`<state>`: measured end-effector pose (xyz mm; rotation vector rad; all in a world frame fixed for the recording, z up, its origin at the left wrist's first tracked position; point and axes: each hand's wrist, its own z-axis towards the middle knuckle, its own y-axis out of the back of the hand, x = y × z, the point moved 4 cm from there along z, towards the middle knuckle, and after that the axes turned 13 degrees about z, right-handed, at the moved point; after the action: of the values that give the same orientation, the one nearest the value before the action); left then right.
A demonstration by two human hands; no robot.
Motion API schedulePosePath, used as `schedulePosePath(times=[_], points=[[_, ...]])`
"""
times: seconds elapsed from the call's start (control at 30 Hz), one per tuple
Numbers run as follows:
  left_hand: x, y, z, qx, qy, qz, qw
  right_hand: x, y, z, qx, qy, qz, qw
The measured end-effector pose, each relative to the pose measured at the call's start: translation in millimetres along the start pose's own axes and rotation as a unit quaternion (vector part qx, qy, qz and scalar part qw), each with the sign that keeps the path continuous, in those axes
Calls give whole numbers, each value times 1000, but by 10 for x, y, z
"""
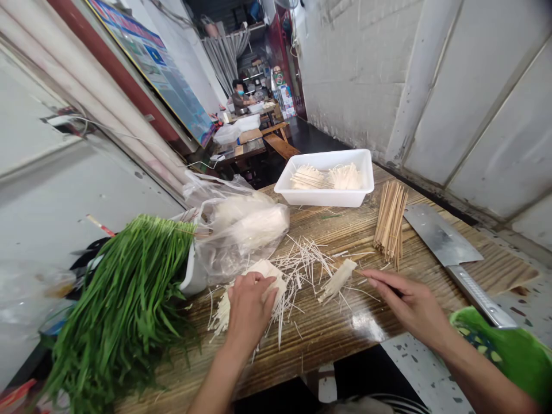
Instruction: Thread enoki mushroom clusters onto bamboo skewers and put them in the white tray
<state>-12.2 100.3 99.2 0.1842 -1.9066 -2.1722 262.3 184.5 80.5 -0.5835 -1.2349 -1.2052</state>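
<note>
My right hand [407, 302] pinches the end of a thin wooden skewer [360, 272]. A small flat bunch of enoki mushrooms [338, 280] is on the skewer's other end, just above the table. My left hand [252, 302] lies over a pile of enoki mushrooms [222, 313] with thumb and fingers curled on some stems; the fingertips are partly hidden. Loose enoki strands [302, 261] are scattered on the wooden table between my hands. Behind them, a white tub [323, 198] holds skewered enoki bunches [307, 177] laid side by side.
A bundle of wooden skewers [390, 224] and a cleaver [446, 233] lie to the right. Clear plastic bags of enoki [254, 221] and a heap of green leafy stalks [125, 305] occupy the left. Farther back, a masked person [241, 98] sits at another table.
</note>
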Motion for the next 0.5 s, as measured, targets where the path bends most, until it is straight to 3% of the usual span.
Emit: schedulePosePath(times=[0.17, 0.5], points=[[-55, -38, 0, 21, 28, 39, 999, -3, -5, -4, 4, -4, 2, 1000], [-145, -72, 7, 46, 5, 53, 998, -24, 8, -25, 6, -7, 10, 1000]])
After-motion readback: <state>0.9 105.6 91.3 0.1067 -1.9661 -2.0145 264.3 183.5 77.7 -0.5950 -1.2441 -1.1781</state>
